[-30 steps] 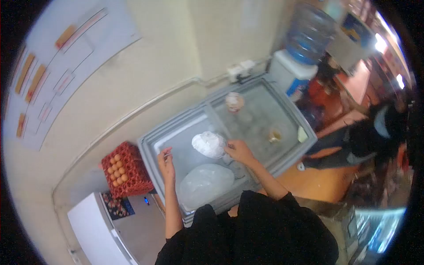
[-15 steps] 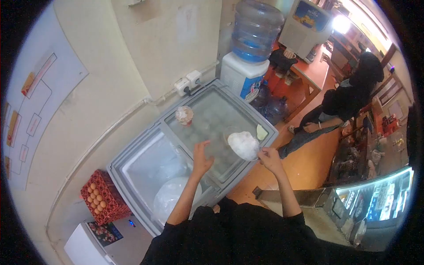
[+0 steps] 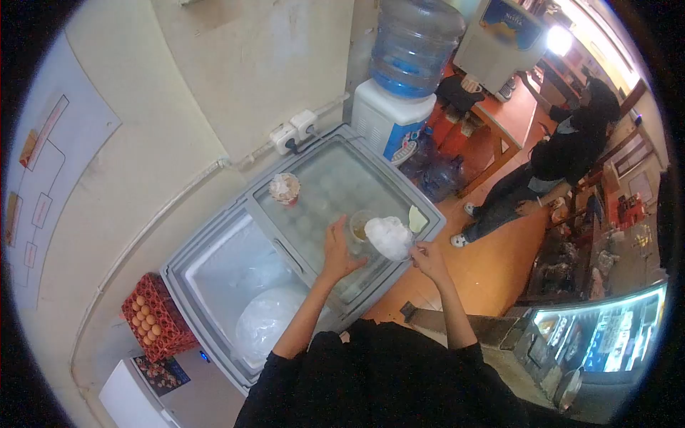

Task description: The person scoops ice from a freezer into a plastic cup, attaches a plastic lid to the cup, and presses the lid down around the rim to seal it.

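Observation:
My right hand [image 3: 430, 262] is closed on the near edge or handle of a scoop heaped with white, crushed-looking ice [image 3: 389, 237]. It is over the freezer's glass lid, next to a clear cup [image 3: 359, 227] with something brownish inside. The heap partly hides the cup. My left hand [image 3: 341, 250] is at the cup's left side, thumb and fingers apart. I cannot tell whether it touches the cup. The chest freezer [image 3: 214, 235] has its left side open, with a large clear plastic bag [image 3: 264, 324] inside. A topped cup [image 3: 285, 188] stands farther back on the lid.
A pale green piece [image 3: 417, 218] lies at the lid's right corner. Behind stands a water dispenser [image 3: 389, 118] with a large bottle. Red egg trays [image 3: 175, 321] are at the left. A person in dark clothes [image 3: 564, 157] stands at the right, beyond the orange floor [image 3: 457, 278].
My left hand has moved right and forward, up to the clear cup. The ice heap has shifted slightly left, showing more of the cup. The other person has raised an arm.

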